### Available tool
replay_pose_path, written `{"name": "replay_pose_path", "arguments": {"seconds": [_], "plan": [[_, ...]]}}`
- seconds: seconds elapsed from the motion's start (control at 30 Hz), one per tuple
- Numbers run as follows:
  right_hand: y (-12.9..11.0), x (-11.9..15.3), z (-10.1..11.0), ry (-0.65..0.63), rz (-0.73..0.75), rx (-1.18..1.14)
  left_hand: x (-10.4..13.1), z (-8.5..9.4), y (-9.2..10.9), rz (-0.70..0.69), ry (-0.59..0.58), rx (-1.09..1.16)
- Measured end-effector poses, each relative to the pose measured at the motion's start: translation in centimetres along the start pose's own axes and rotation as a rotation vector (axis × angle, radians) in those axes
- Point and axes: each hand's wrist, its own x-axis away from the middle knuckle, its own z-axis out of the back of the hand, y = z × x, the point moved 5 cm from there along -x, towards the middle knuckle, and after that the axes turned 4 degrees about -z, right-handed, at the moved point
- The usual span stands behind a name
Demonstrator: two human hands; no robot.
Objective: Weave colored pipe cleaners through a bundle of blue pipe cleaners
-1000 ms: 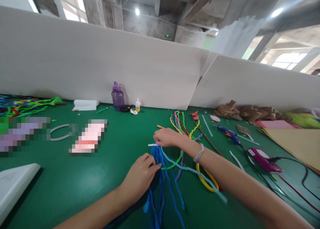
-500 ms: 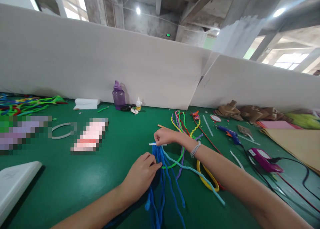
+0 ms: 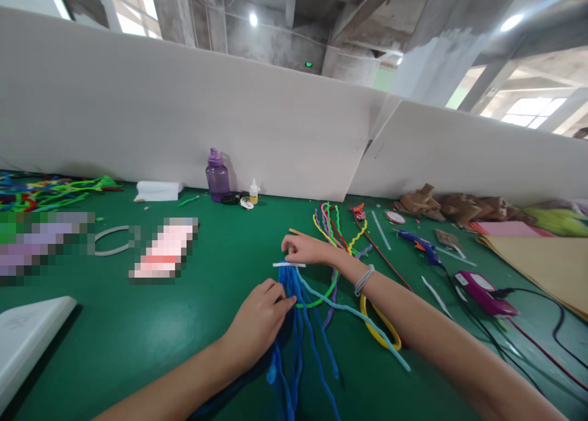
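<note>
A bundle of blue fuzzy strands (image 3: 298, 335) fans out toward me on the green table. My left hand (image 3: 261, 317) is closed on the bundle below its top end. Across that top end lies a thin white strip (image 3: 297, 265). My right hand (image 3: 301, 249) is just above the strip, its fingers curled, near a thin tan stick (image 3: 296, 231); whether it holds anything is too small to tell. A light blue strand (image 3: 353, 311) runs from the bundle to the lower right, over a green strand (image 3: 321, 301).
Colourful strands (image 3: 328, 222) lie behind my right forearm, a yellow loop (image 3: 381, 329) beneath it. At right are a blue glue gun (image 3: 420, 244) and a magenta device (image 3: 482, 292) with cables. A purple bottle (image 3: 217, 177) stands at the back; a white object (image 3: 32, 341) is at left.
My right hand has lifted slightly off the white strip and its fingers have loosened, showing more of the strip. My left hand keeps its place on the blue bundle.
</note>
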Motion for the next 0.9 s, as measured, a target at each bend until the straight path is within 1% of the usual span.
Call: {"name": "replay_pose_path", "arguments": {"seconds": [0.2,0.43,0.63,0.8,0.83,0.9], "plan": [[0.41,0.03,0.08,-0.114,-0.053,-0.074,-0.03,0.06,0.07,0.002,0.005,-0.014],[0.23,-0.09,-0.05,-0.107,-0.199,-0.039,-0.05,0.08,0.15,-0.013,0.016,-0.042],[0.47,-0.13,0.02,-0.192,-0.217,-0.081,-0.13,0.14,0.22,-0.009,0.014,-0.044],[0.73,-0.71,0.06,-0.145,-0.234,-0.097,-0.11,0.39,0.25,0.002,0.017,-0.014],[0.56,-0.62,0.17,-0.116,-0.230,-0.102,-0.07,0.41,0.17,0.004,0.021,0.005],[-0.06,-0.02,0.54,-0.007,-0.215,-0.111,0.06,0.41,-0.13,0.019,0.035,0.060]]}}
